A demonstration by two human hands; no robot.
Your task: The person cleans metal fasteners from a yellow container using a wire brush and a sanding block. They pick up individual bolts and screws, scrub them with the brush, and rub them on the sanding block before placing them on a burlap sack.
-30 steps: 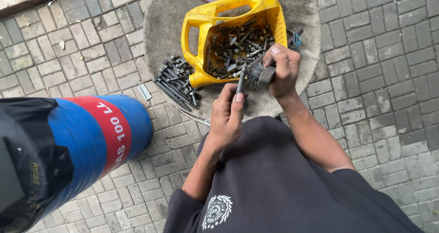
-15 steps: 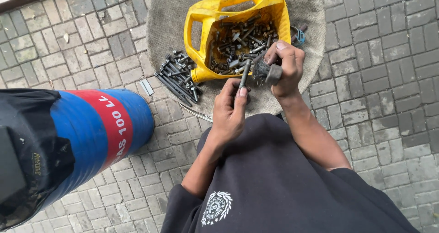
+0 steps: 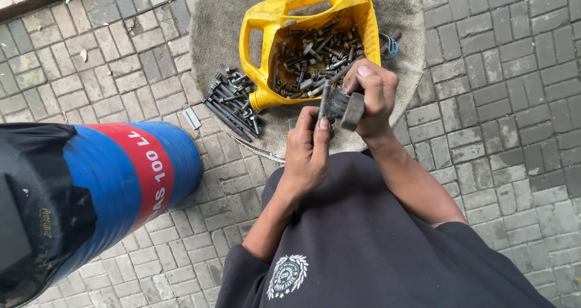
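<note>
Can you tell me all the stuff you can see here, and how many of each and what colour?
Cut-open yellow plastic jug: one, yellow, lying on the mat, full of loose dark bolts and nuts.
Round burlap mat: one, grey-brown, on the paving at the top.
Pile of long dark metal bolts: too many to count, black-grey, on the mat left of the jug.
Blue drum with a red band: one, blue and red, lying at the left.
Grey brick paving: all around.
Long threaded metal bolt: one, grey, held upright.
Small wire brush: one, dark grey, against the bolt.
Left hand: holds the bolt.
Right hand: grips the brush.
</note>
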